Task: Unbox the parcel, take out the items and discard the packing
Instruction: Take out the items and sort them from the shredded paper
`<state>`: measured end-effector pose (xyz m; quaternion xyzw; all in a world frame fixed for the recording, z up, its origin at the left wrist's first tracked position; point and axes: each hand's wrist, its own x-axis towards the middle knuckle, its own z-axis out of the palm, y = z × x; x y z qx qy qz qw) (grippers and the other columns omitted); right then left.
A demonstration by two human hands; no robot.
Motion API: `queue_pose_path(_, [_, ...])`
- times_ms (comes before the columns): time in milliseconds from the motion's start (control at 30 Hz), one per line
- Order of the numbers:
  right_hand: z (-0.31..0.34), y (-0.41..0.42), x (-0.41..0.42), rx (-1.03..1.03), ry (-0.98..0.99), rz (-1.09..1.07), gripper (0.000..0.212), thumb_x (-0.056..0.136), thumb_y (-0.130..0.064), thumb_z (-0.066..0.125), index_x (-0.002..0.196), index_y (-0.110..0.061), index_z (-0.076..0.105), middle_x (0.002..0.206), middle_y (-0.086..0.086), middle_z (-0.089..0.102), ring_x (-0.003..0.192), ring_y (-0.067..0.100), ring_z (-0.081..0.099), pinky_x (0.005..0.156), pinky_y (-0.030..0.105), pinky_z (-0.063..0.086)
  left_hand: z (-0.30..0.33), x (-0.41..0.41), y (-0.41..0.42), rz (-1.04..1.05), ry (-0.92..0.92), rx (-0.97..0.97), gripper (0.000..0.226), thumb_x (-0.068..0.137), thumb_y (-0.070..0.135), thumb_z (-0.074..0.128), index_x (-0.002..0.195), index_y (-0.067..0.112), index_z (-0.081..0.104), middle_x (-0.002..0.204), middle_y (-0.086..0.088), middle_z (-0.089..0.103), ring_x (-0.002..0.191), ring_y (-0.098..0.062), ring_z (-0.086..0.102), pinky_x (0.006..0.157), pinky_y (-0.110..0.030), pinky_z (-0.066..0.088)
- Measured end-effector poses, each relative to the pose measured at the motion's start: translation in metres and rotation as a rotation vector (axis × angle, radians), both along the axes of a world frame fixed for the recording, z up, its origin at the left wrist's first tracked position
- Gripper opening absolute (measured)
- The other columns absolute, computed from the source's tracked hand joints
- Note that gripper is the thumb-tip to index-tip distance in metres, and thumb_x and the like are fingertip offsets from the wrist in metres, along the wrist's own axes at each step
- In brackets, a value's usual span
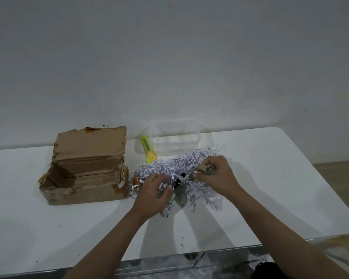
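Note:
An opened brown cardboard box (pixel 85 174) stands on the white table (pixel 270 188) at the left, flap up, its inside looking empty. A heap of white shredded paper (pixel 181 166) lies at the table's middle. My left hand (pixel 153 193) presses into the heap's near left side, fingers curled around shreds and a small partly hidden item with a green edge (pixel 171 200). My right hand (pixel 214 174) sits on the heap's right side and pinches a small tan and green object (pixel 201 169). A small black part (pixel 182 175) shows between the hands.
A yellow-green utility knife (pixel 148 149) lies behind the heap, next to a clear plastic container (pixel 176 141) near the wall. An orange scrap (pixel 136 180) peeks out at the heap's left. The table's near edge is just below my forearms.

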<state>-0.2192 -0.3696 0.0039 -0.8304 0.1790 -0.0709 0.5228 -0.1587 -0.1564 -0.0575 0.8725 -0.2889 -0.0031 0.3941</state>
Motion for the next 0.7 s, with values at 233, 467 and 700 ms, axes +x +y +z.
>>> queue_pose_path(233, [0.035, 0.001, -0.006, -0.617, 0.092, -0.032, 0.026, 0.058, -0.054, 0.081, 0.074, -0.041, 0.065, 0.119, -0.008, 0.040, 0.115, 0.019, 0.031, 0.086, 0.031, 0.020, 0.000, 0.003, 0.001, -0.024, -0.033, 0.025, 0.042, 0.085, 0.044, 0.045, 0.108, 0.013, 0.063, 0.099, 0.000, 0.058, 0.093, -0.012, 0.053, 0.078, -0.014, 0.036])
queue_pose_path(467, [0.054, -0.014, 0.005, 0.040, -0.143, -0.086, 0.014, 0.079, -0.014, 0.074, 0.083, -0.018, 0.061, 0.083, 0.002, 0.065, 0.067, 0.014, 0.059, 0.059, 0.025, 0.045, 0.002, 0.002, 0.002, -0.023, -0.037, 0.043, 0.051, 0.083, 0.048, 0.041, 0.108, 0.010, 0.063, 0.094, 0.005, 0.051, 0.088, -0.011, 0.049, 0.075, -0.008, 0.033])
queue_pose_path(700, [0.036, -0.076, 0.026, 0.060, -0.095, -0.367, 0.044, 0.087, -0.022, 0.067, 0.124, -0.008, 0.047, 0.107, 0.009, 0.056, 0.094, 0.025, 0.057, 0.080, 0.038, 0.051, 0.005, 0.002, 0.001, -0.018, -0.078, 0.044, 0.038, 0.086, 0.041, 0.044, 0.105, 0.014, 0.063, 0.098, 0.001, 0.057, 0.092, -0.012, 0.053, 0.078, -0.021, 0.038])
